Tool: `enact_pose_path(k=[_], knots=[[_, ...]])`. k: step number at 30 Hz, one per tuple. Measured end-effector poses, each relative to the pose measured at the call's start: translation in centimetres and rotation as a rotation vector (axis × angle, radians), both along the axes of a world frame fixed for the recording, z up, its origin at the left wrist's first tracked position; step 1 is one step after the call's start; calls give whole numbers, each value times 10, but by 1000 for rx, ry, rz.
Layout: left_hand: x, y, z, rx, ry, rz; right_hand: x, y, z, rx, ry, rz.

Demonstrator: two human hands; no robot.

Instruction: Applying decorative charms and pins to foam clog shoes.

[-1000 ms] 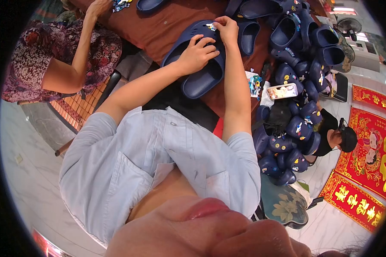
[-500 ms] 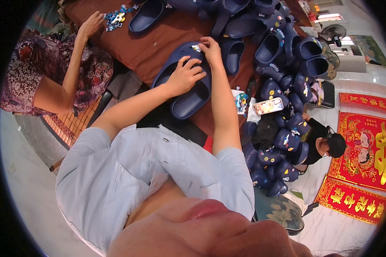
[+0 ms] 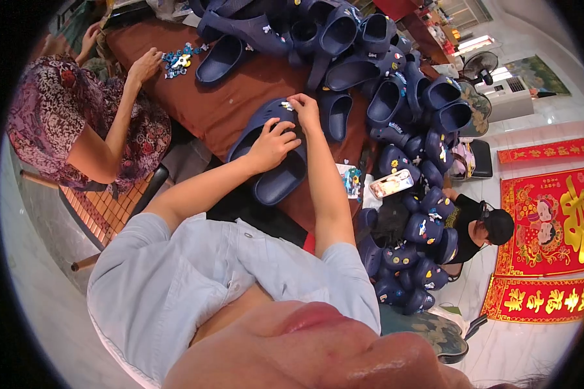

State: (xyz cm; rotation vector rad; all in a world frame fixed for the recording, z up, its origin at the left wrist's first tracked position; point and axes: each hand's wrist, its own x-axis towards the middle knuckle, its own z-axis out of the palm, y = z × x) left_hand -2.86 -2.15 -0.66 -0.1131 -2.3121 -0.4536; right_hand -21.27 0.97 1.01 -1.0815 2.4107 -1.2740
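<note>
A navy clog (image 3: 280, 185) lies before me on the brown cloth, toe end pointing away. My left hand (image 3: 271, 148) grips its upper by the foot opening, fingers bent over the edge and partly hidden inside. At the toe, my right hand (image 3: 305, 113) pinches at a small white shoe charm (image 3: 287, 106) that sits against the holes of the upper. Just right of that hand rests another navy clog (image 3: 336, 117). By my right forearm is a white sheet with blue charms (image 3: 351, 181).
Navy clogs are heaped (image 3: 396, 71) at the back and right. A phone (image 3: 391, 184) lies among them. At left, a co-worker's hand (image 3: 146, 65) is beside a pile of blue charms (image 3: 178, 61). Another person in a black cap (image 3: 498, 226) sits at right.
The whole view has shifted a little, bringing more of the far table and the co-worker's other hand into sight. My hands keep nearly the same hold on the clog and charm.
</note>
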Motion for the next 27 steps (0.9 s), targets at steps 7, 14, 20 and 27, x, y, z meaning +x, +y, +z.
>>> enact_pose_path(k=[7,14,20,27], knots=[[-1,0,1,-5,11,3,-15,-2,5,-7,-315,81],[1,2,6,-11,-17,-3,-36,-17,13,190,-536,151],[-2,0,7,1,-36,4,-36,-25,-3,236,-428,113],[2,-2,5,18,-44,14,-17,-30,-18,252,-35,-57]])
